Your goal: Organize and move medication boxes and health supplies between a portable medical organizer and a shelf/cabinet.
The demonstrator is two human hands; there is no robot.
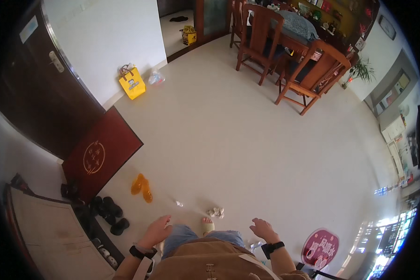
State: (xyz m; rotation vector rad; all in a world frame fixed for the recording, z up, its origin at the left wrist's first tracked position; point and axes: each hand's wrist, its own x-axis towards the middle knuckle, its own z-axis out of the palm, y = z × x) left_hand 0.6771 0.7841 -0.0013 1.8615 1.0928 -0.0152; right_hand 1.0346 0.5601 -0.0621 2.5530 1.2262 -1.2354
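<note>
My left hand [158, 231] hangs above my left thigh with its fingers loosely apart and nothing in it. On the other side, my right hand [265, 231] is held out over the floor, its fingers slightly curled and empty. Both wrists wear dark bands. Between the hands one foot [208, 225] in a pale open-toed slipper shows below blue shorts. Just ahead of it on the tiles lies a crumpled whitish wad [216, 212], with a smaller white scrap [179, 203] to its left. A pair of translucent orange slippers [142, 188] rests farther left.
At left are a dark door [38, 77], a red doormat [105, 150], black shoes [106, 210] and a pale cabinet [56, 234]. A yellow bag [132, 84] and plastic bag [156, 77] stand by the wall. Wooden chairs [260, 31] surround a table ahead. A pink mat [321, 246] lies right.
</note>
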